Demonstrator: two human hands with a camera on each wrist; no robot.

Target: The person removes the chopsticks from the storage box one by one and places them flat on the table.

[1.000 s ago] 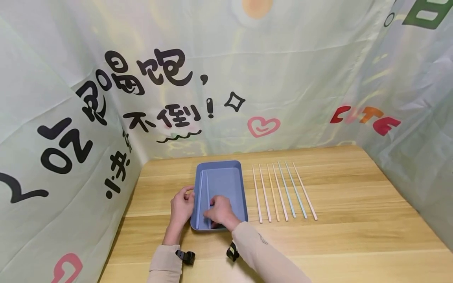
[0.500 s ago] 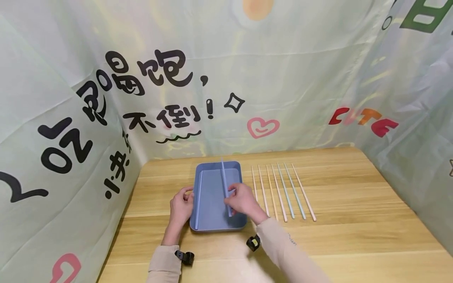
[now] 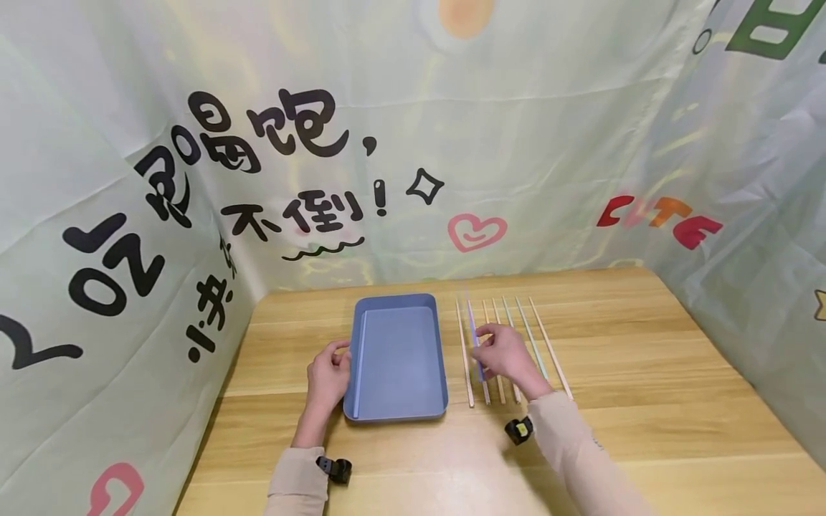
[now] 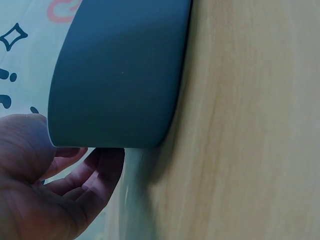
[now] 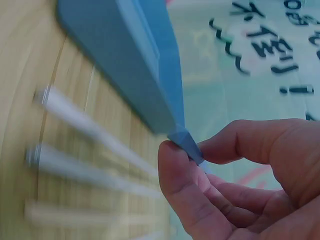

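My right hand (image 3: 506, 355) pinches a blue-violet chopstick (image 3: 473, 326) between thumb and fingers, above the left part of a row of chopsticks. In the right wrist view the held chopstick (image 5: 187, 143) points away from the fingertips, its end showing between them. At the left side of a blue rectangular tray (image 3: 403, 365), my left hand (image 3: 328, 376) holds the rim, with thumb and fingers bent at its edge. The tray (image 4: 120, 75) hides some of its fingertips in the left wrist view. A second blue-violet chopstick (image 3: 361, 362) lies lengthwise along the tray's left inner side.
Several chopsticks, among them a pink one (image 3: 464, 351) and a light blue one (image 3: 532, 340), lie roughly side by side right of the tray. The wooden table (image 3: 645, 401) meets printed cloth (image 3: 548, 158) at its back and sides.
My right hand has lifted one blue-violet chopstick out of the tray and carried it right, over the row. My left hand has stayed at the tray's left side.
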